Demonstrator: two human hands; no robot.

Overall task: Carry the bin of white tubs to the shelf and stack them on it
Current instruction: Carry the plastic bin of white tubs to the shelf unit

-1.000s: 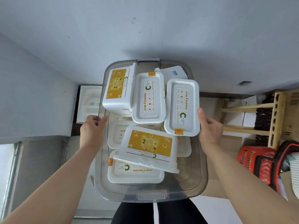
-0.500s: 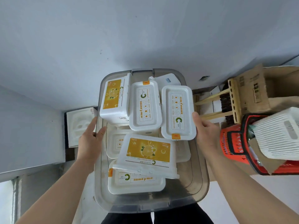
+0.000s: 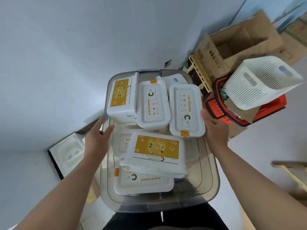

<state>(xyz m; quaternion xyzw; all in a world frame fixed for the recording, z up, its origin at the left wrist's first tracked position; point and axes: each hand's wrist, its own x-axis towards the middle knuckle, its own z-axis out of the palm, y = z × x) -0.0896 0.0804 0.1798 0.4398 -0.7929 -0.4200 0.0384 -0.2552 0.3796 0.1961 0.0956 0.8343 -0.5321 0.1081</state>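
White tubs (image 3: pixel 152 105) with orange-yellow labels fill a smoky translucent bin (image 3: pixel 214 183), beside a red basket (image 3: pixel 214 105) and brown cardboard box (image 3: pixel 240 39).

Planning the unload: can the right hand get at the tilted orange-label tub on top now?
Probably not yet: the right hand holds the bin by its rim, the left hand the opposite side. The tub lies uncovered on top, so it should be reachable once the bin is down.
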